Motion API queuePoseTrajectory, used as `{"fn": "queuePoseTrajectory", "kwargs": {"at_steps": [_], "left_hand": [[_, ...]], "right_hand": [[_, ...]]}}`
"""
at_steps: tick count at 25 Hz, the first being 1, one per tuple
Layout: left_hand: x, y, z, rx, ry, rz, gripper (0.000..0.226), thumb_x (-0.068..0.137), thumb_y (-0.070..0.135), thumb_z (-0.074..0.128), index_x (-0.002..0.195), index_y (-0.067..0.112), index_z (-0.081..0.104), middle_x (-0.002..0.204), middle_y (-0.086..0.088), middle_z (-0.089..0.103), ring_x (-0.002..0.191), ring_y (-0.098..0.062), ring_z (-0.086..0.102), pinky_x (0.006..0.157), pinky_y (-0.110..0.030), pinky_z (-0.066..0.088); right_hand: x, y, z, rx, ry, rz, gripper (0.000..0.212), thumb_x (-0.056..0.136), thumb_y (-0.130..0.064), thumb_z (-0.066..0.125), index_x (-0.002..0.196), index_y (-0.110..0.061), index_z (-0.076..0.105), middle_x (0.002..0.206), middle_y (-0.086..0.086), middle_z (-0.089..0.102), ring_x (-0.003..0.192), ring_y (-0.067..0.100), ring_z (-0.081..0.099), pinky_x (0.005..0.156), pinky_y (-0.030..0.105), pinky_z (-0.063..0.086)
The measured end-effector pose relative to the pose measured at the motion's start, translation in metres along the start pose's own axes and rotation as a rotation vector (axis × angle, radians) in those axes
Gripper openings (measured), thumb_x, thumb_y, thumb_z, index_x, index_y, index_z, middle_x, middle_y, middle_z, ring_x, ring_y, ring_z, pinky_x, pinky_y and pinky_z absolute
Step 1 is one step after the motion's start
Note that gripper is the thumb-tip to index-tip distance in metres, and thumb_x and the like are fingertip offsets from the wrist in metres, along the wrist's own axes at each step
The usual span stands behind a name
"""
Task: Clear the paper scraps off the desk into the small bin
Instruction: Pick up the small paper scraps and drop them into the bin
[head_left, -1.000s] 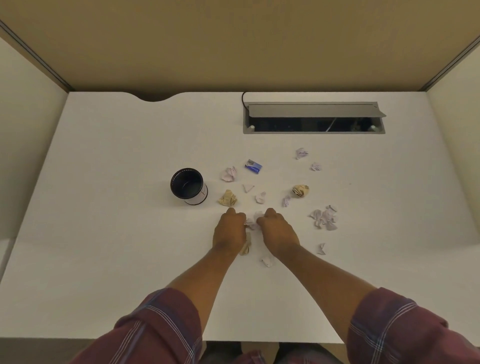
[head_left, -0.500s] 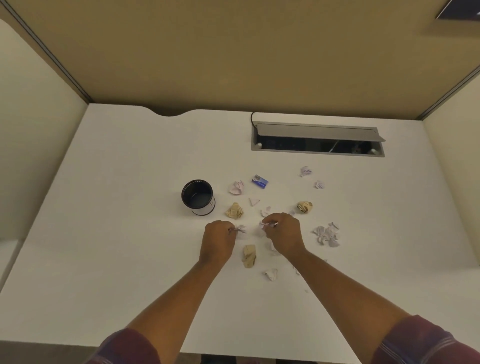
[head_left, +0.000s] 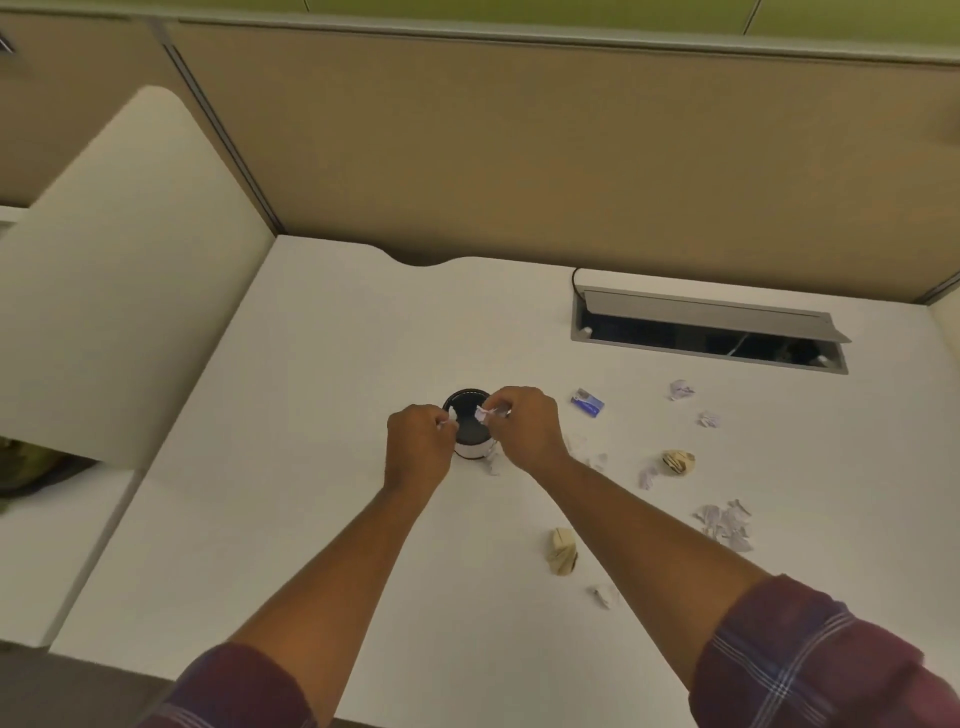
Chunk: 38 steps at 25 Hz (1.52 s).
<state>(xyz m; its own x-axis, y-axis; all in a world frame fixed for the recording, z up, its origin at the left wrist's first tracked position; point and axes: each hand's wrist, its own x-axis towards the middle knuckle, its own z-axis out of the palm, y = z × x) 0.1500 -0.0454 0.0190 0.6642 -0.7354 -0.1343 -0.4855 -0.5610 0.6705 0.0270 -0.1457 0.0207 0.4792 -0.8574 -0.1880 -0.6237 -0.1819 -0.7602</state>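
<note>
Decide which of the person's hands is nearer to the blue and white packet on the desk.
The right hand: it is over the small bin, just left of the blue and white packet. The left hand is at the bin's far side from it.

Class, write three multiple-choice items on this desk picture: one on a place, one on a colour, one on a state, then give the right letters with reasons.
1. Where are both hands?
A. Above the small bin
B. At the cable hatch
C. Off the desk

2. What colour is the small flat packet beside the scraps?
A. Green
B. Blue and white
C. Orange

3. What state is the right hand in?
A. Flat and empty
B. Pinching a paper scrap
C. Gripping the bin's wall

Answers: 1 A, the left hand and right hand meet over the small bin. 2 B, the packet shows blue with white. 3 B, its fingers pinch a pale paper scrap above the bin's opening.
</note>
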Motion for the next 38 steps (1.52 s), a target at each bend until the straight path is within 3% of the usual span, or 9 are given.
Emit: {"fn": "queuePoseTrajectory", "kwargs": {"at_steps": [2, 5, 8, 12, 18, 24, 31, 38], "left_hand": [[0.011, -0.003, -0.002, 0.028, -0.023, -0.019, 0.029, 0.089, 0.012, 0.068, 0.063, -0.001, 0.067, 0.060, -0.016, 0.066, 0.052, -0.026, 0.053, 0.055, -0.036, 0.045], [0.021, -0.003, 0.000, 0.052, -0.079, -0.014, 0.023, 0.087, 0.009, 0.069, 0.066, 0.000, 0.071, 0.061, -0.013, 0.067, 0.050, -0.021, 0.052, 0.052, -0.037, 0.048], [0.027, -0.005, 0.001, 0.027, -0.109, -0.019, 0.008, 0.081, 0.010, 0.075, 0.080, 0.002, 0.078, 0.076, -0.014, 0.075, 0.067, -0.028, 0.070, 0.066, -0.041, 0.061], [0.025, -0.008, -0.001, 0.019, -0.136, -0.018, 0.024, 0.080, 0.018, 0.083, 0.099, 0.004, 0.078, 0.091, -0.011, 0.077, 0.081, -0.027, 0.072, 0.077, -0.038, 0.062], [-0.003, -0.003, 0.005, 0.019, -0.055, 0.078, 0.019, 0.093, 0.028, 0.068, 0.107, 0.016, 0.071, 0.104, -0.003, 0.070, 0.094, -0.021, 0.066, 0.081, -0.040, 0.060], [-0.059, 0.005, 0.046, 0.041, -0.046, 0.228, 0.030, 0.091, 0.025, 0.071, 0.120, 0.022, 0.065, 0.128, 0.001, 0.064, 0.120, -0.021, 0.059, 0.093, -0.038, 0.058], [-0.096, 0.028, 0.101, 0.193, -0.258, 0.235, 0.043, 0.091, 0.034, 0.069, 0.131, 0.022, 0.058, 0.138, 0.000, 0.056, 0.127, -0.024, 0.054, 0.098, -0.039, 0.055], [-0.094, 0.061, 0.154, 0.358, -0.491, 0.305, 0.070, 0.093, 0.044, 0.064, 0.153, 0.022, 0.035, 0.164, -0.004, 0.030, 0.151, -0.024, 0.028, 0.115, -0.043, 0.041]], "right_hand": [[0.010, -0.009, 0.012, -0.057, -0.040, 0.013, 0.010, 0.084, -0.012, 0.073, 0.093, -0.011, 0.078, 0.097, 0.006, 0.076, 0.084, 0.015, 0.065, 0.071, 0.009, 0.042], [0.019, -0.015, 0.020, -0.131, -0.078, 0.036, 0.020, 0.085, -0.006, 0.068, 0.102, -0.010, 0.077, 0.108, 0.007, 0.075, 0.096, 0.020, 0.068, 0.079, 0.018, 0.045], [0.020, -0.016, 0.020, -0.150, -0.086, 0.015, 0.027, 0.084, -0.001, 0.064, 0.106, -0.011, 0.076, 0.111, 0.007, 0.074, 0.095, 0.018, 0.067, 0.078, 0.015, 0.043], [0.017, -0.011, 0.014, -0.120, -0.078, 0.000, 0.033, 0.085, 0.005, 0.058, 0.108, -0.009, 0.076, 0.113, 0.008, 0.074, 0.102, 0.022, 0.068, 0.080, 0.016, 0.044], [0.000, 0.012, 0.000, -0.081, -0.008, 0.003, 0.026, 0.088, -0.004, 0.062, 0.108, -0.017, 0.073, 0.109, 0.000, 0.072, 0.092, 0.009, 0.060, 0.085, 0.020, 0.047], [-0.048, 0.067, -0.027, -0.093, -0.002, 0.070, 0.023, 0.091, -0.022, 0.066, 0.114, -0.025, 0.068, 0.113, -0.007, 0.067, 0.088, 0.004, 0.059, 0.075, 0.005, 0.036], [-0.112, 0.142, -0.087, -0.148, 0.006, 0.121, 0.029, 0.092, -0.022, 0.065, 0.121, -0.019, 0.064, 0.117, 0.001, 0.061, 0.098, 0.019, 0.062, 0.089, 0.026, 0.046], [-0.136, 0.217, -0.160, -0.252, 0.117, 0.327, 0.038, 0.093, -0.022, 0.057, 0.131, -0.018, 0.055, 0.129, 0.007, 0.051, 0.119, 0.027, 0.053, 0.094, 0.039, 0.049]]}}
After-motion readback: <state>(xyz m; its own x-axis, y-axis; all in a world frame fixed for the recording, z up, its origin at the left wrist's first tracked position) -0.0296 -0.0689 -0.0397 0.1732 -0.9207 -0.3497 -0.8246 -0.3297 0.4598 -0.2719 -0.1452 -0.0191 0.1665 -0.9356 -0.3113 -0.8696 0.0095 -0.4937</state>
